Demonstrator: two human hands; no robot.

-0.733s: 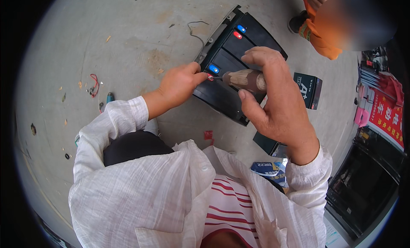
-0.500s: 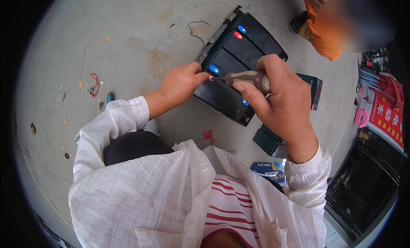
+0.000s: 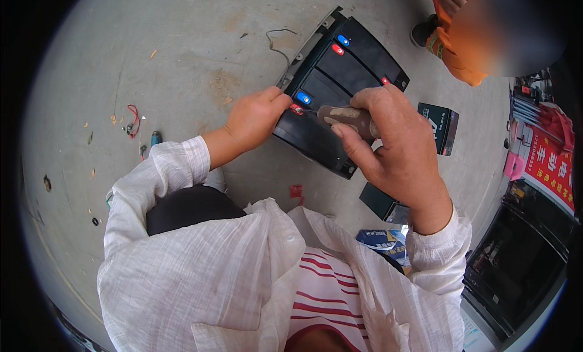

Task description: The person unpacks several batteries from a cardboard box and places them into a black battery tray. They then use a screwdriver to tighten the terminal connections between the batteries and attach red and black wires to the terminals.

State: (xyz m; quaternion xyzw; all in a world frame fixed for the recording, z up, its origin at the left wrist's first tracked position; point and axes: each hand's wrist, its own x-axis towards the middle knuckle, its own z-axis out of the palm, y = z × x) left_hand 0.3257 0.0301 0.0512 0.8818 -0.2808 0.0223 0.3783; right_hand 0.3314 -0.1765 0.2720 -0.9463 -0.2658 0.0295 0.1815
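Concrete floor [image 3: 182,60], black battery pack [image 3: 340,79]. Right hand [image 3: 395,152] fingers closed round screwdriver [image 3: 346,116] at red terminal [image 3: 297,109]; left hand [image 3: 255,118] pinching beside it. Other terminals apparently untouched.

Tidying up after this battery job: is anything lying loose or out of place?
Yes. Loose bits litter the concrete floor: a red wire scrap at left, a thin stray wire by the battery pack, and a small red piece.

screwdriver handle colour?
Brown, worn pale in patches; the screwdriver handle shows in the right hand, head view.
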